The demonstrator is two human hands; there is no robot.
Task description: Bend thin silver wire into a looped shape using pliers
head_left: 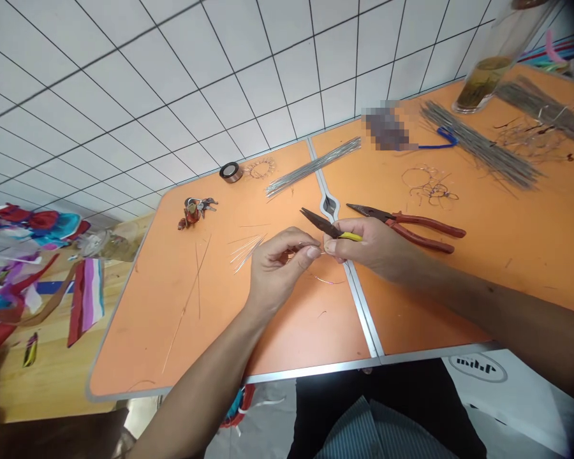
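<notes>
My left hand [278,264] is closed, its thumb and forefinger pinching a thin bent wire [326,281]. The wire curves out below the fingertips over the orange table [287,344]. Close beside it, my right hand [370,245] is wrapped round yellow-handled pliers [319,223], whose dark jaws point up and left. The right thumb and fingertips are also at the wire, but whether they grip it I cannot tell. Red-handled long-nose pliers [406,226] lie just beyond my right hand. Several short straight wires [245,253] lie left of my left hand.
Wire bundles [313,167] lie toward the tiled wall. Keys [199,207], a tape roll [230,172] and wire loops [433,185] are on the table. A glass of brownish liquid [483,83] stands back right. Colourful ribbons [87,299] lie on a wooden table at left.
</notes>
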